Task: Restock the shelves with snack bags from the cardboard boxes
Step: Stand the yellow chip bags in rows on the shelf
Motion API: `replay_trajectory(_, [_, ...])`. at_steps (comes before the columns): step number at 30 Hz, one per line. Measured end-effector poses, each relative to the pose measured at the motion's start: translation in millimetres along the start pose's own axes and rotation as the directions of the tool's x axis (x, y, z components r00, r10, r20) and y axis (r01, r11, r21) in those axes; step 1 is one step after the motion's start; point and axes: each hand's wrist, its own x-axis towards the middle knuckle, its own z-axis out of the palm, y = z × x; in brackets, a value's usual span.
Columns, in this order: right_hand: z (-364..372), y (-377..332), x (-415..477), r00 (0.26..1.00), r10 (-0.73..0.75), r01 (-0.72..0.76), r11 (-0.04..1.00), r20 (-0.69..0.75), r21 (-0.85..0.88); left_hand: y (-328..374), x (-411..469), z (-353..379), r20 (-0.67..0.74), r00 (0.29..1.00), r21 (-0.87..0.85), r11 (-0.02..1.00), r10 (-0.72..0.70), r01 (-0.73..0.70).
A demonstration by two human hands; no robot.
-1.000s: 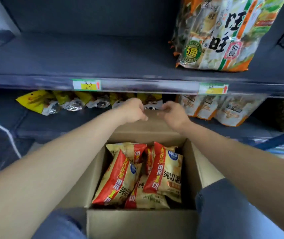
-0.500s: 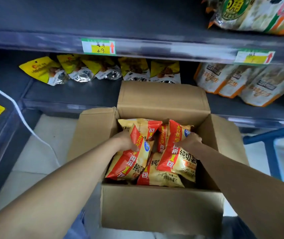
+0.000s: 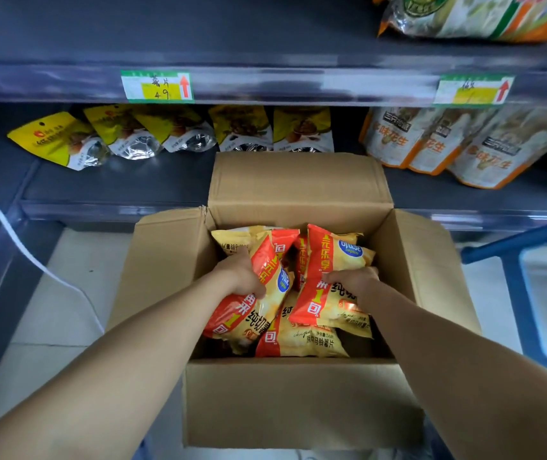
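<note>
An open cardboard box [image 3: 298, 400] stands on the floor in front of the shelves, holding several red-and-yellow chip bags. My left hand [image 3: 242, 273] is closed around the left chip bag [image 3: 248, 313], which leans to the left. My right hand [image 3: 353, 282] grips the right chip bag [image 3: 328, 310], standing upright near the box's right wall. More chip bags [image 3: 302, 340] lie beneath and behind them. The dark upper shelf [image 3: 265, 34] above the 4.9 price tag [image 3: 157, 86] is bare on its left side.
Yellow snack pouches [image 3: 126, 134] and orange-white peanut bags [image 3: 448, 144] line the lower shelf [image 3: 126, 187]. A large rice-cracker bag [image 3: 471, 14] sits top right. A white cable [image 3: 33, 257] runs down at left; a blue frame [image 3: 517, 293] stands at right. The box's back flap [image 3: 298, 180] stands upright.
Both hands came down from the box's back flap into the box and closed on one chip bag each. The view tilted downward.
</note>
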Motion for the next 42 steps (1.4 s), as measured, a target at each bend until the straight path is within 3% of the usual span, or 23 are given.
replay_trajectory(3, [2.3, -3.3, -4.7, 0.999, -0.028, 0.028, 0.999, -0.028, -0.022, 4.1, -4.0, -5.7, -0.011, 0.999, 0.033, 0.999, 0.036, -0.036])
replay_trajectory(8, [0.1, -19.4, -36.5, 0.985, -0.139, 0.114, 0.967, -0.098, -0.229, 6.6, -21.9, -38.1, -0.057, 0.994, 0.064, 0.994, 0.097, -0.093])
replay_trajectory(15, [-23.6, -61.7, -89.2, 0.912, -0.363, 0.276, 0.886, -0.189, -0.373, 6.8, -60.7, -92.3, -0.180, 0.952, -0.007, 0.968, 0.247, -0.252])
replay_trajectory(24, [-17.6, -94.0, -169.9, 0.737, -0.601, 0.580, 0.797, -0.308, -0.169, -21.0, -121.8, -149.7, -0.443, 0.842, -0.185, 0.887, 0.309, -0.424])
replay_trajectory(33, [-10.7, -179.7, -247.0, 0.470, -0.780, 0.871, 0.485, -0.413, 0.075, -36.9, -166.1, -226.0, -0.722, 0.632, -0.356, 0.633, 0.281, -0.688])
replay_trajectory(42, [-21.0, -277.0, -251.1, 0.385, -0.786, 0.921, 0.358, -0.483, 0.151, -5.4, -163.5, -292.8, -0.849, 0.497, -0.342, 0.531, 0.177, -0.775])
